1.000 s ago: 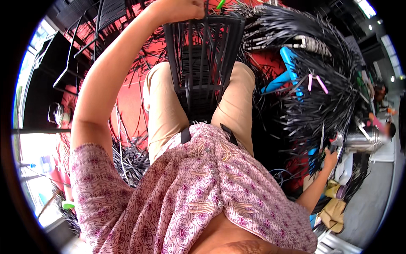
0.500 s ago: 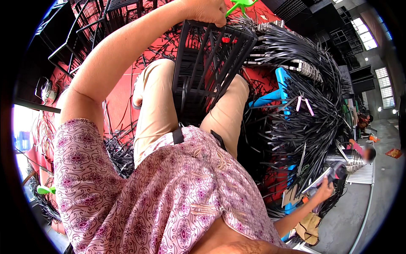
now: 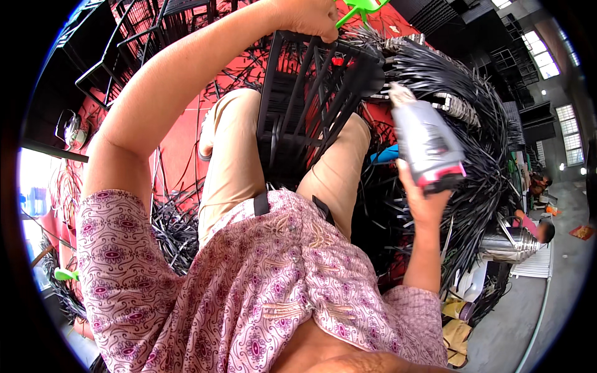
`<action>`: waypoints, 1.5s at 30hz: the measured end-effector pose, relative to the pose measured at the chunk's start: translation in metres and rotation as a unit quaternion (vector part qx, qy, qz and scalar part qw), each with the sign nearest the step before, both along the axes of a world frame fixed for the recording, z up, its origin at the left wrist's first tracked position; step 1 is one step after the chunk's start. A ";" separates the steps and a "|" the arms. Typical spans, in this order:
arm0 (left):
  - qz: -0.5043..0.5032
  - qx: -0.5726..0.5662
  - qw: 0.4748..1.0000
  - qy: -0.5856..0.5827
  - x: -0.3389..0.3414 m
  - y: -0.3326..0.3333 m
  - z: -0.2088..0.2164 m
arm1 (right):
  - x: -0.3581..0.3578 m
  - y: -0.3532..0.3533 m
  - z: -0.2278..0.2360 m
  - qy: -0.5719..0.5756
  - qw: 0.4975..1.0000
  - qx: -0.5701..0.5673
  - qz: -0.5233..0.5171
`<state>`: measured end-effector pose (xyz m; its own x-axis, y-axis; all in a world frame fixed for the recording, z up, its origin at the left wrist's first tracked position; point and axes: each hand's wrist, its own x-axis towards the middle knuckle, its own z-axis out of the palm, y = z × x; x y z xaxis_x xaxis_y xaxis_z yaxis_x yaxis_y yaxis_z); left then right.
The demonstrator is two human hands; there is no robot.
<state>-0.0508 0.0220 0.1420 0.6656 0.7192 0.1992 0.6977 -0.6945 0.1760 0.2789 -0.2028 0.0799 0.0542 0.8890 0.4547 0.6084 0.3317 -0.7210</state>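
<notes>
My left hand is closed on the top edge of a black slatted metal frame, which stands between my knees and leans slightly. In my right hand is a grey angle grinder with a red and black rear end. Motion blurs the tool. Its pale metal head points at the frame's upper right corner, where a dark round smear, seemingly its disc, overlaps the frame. My right fingers are partly hidden behind the tool's body.
A large bundle of black strips lies to the right, with a blue support beside it. Loose black strips cover parts of the red floor. Black frames stand at the upper left; a green plastic piece is at the top.
My right hand has brought the angle grinder from the lower right up to the frame's upper right corner. My left hand keeps its hold on the frame.
</notes>
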 end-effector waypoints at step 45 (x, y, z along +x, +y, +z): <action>0.112 0.014 0.909 -0.402 -0.055 -0.008 0.006 | -0.099 0.063 -0.002 -0.126 0.988 0.072 0.052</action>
